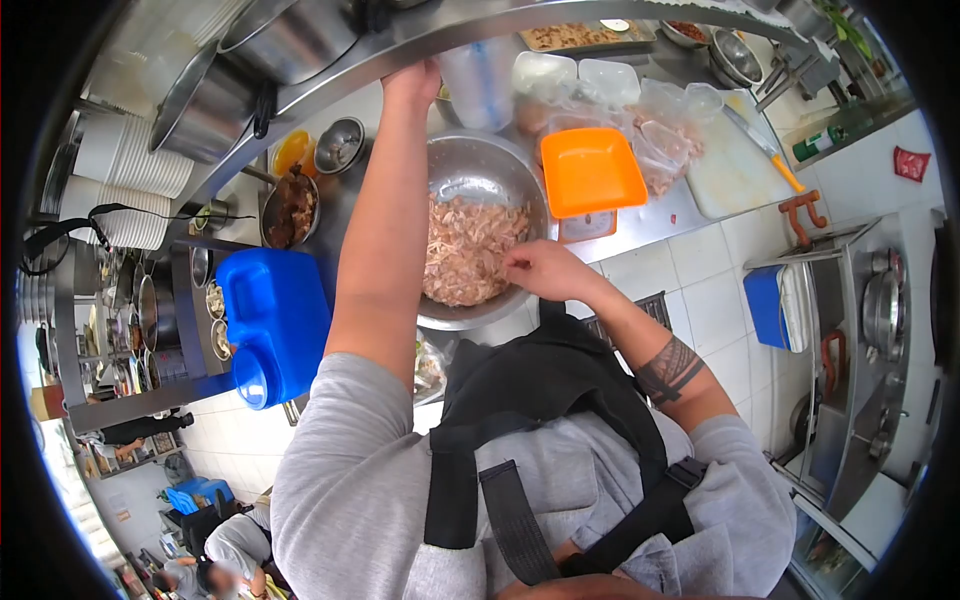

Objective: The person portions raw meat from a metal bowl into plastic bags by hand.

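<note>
A large steel bowl (485, 165) holds a heap of shredded pale meat (470, 250). My right hand (545, 270) is at the bowl's near right rim, its fingers curled together in a pinch over the edge of the meat; whatever they may hold is hidden. My left hand (412, 82) reaches far forward to the shelf edge, which hides its fingers. Close to that hand stands a tall clear plastic container (478, 85). Right of the bowl, an orange square tray (594, 172) rests on a small scale (588, 227).
Bags of meat (660, 140) lie behind the tray. On a white cutting board (735, 165) rests an orange-handled knife (765, 150). A steel shelf (480, 30) crosses overhead. At left are a blue jug (275, 315) and a bowl of dark meat (292, 210). Other people (235, 545) work at lower left.
</note>
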